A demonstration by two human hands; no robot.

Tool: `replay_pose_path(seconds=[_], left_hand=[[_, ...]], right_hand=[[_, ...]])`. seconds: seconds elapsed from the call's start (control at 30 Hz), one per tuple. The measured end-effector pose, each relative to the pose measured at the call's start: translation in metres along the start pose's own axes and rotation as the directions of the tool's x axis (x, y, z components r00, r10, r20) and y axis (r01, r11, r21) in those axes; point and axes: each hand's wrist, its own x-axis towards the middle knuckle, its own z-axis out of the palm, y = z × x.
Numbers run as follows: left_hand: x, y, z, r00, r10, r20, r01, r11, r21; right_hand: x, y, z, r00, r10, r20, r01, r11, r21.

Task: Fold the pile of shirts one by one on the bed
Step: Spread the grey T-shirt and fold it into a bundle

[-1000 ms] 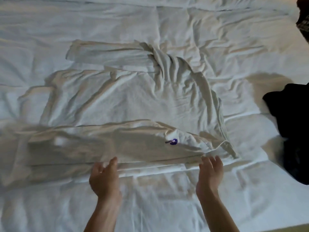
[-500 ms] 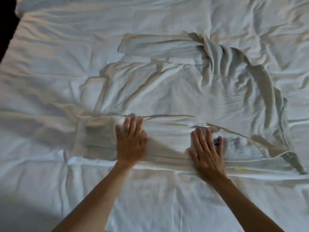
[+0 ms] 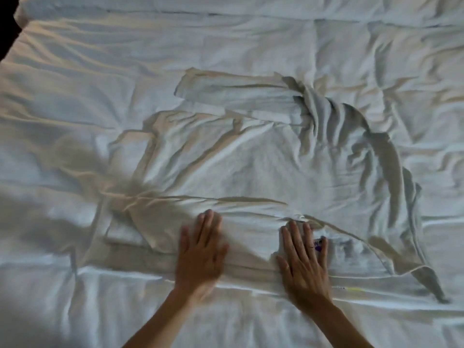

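Observation:
A white shirt lies spread across the white bed, wrinkled, with its near edge folded over toward the middle. One sleeve lies flat at the far side. My left hand presses flat on the folded near strip, fingers straight. My right hand also presses flat on that strip, partly covering a small purple logo. The shirt's collar end bunches at the right.
The bed's rumpled white cover fills the view. A dark gap shows past the bed's upper-left corner. The pile of other shirts is out of view.
My hands moved from the shirt's near edge onto the folded strip and now press it flat. The view shifted left, so the dark clothes at the right left the frame.

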Motion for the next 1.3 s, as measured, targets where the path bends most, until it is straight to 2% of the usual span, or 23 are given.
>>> replay_pose_path(seconds=[0.07,0.1,0.2,0.27,0.37,0.47,0.57,0.67,0.73,0.83,0.93,1.03,1.13,1.23,1.3], left_hand=[[0.003,-0.025,-0.006,0.984,-0.173,-0.049,0.173,0.985,-0.007],[0.009,-0.028,-0.012,0.980,-0.185,-0.068,0.183,0.982,-0.038],[0.056,-0.003,-0.036,0.985,-0.004,-0.172,-0.021,0.989,-0.145],[0.109,0.017,-0.052,0.963,0.086,-0.254,-0.133,0.975,-0.176],[0.198,0.040,-0.072,0.944,0.116,-0.310,-0.184,0.962,-0.200],[0.267,0.059,-0.082,0.952,0.197,-0.236,-0.245,0.949,-0.200],[0.303,0.074,-0.084,0.960,0.279,-0.022,-0.280,0.952,-0.125],[0.317,0.082,-0.077,0.969,0.212,0.130,-0.219,0.975,0.039],[0.320,0.078,-0.073,0.973,0.189,0.135,-0.204,0.973,0.104],[0.317,0.075,-0.074,0.973,0.226,0.040,-0.228,0.973,0.023],[0.295,0.077,-0.086,0.964,0.213,-0.159,-0.232,0.966,-0.111],[0.265,0.076,-0.093,0.901,0.252,-0.354,-0.299,0.951,-0.085],[0.229,0.069,-0.090,0.807,0.285,-0.517,-0.354,0.934,-0.037],[0.187,0.064,-0.080,0.760,0.312,-0.570,-0.409,0.911,-0.046],[0.161,0.062,-0.069,0.775,0.324,-0.543,-0.416,0.908,-0.051]], right_hand=[[0.001,0.006,-0.003,0.998,-0.031,-0.050,0.035,0.997,0.071],[0.005,0.010,-0.008,0.993,-0.055,-0.100,0.067,0.991,0.112],[0.040,0.024,-0.038,0.958,-0.058,-0.280,0.104,0.983,0.152],[0.088,0.038,-0.062,0.934,-0.001,-0.358,0.054,0.989,0.138],[0.177,0.071,-0.093,0.915,0.129,-0.381,-0.084,0.988,0.132],[0.251,0.105,-0.118,0.934,0.253,-0.253,-0.237,0.967,0.094],[0.295,0.133,-0.132,0.929,0.371,-0.014,-0.370,0.929,0.026],[0.310,0.155,-0.134,0.872,0.462,0.162,-0.453,0.887,-0.092],[0.314,0.164,-0.136,0.869,0.467,0.165,-0.455,0.884,-0.110],[0.306,0.174,-0.144,0.884,0.448,0.135,-0.448,0.894,-0.030],[0.283,0.175,-0.149,0.919,0.394,-0.007,-0.391,0.913,0.113],[0.243,0.169,-0.145,0.916,0.291,-0.277,-0.243,0.950,0.196],[0.196,0.164,-0.141,0.878,0.210,-0.429,-0.137,0.971,0.196],[0.151,0.161,-0.130,0.855,0.199,-0.479,-0.117,0.974,0.195],[0.125,0.160,-0.118,0.864,0.205,-0.461,-0.124,0.972,0.199]])
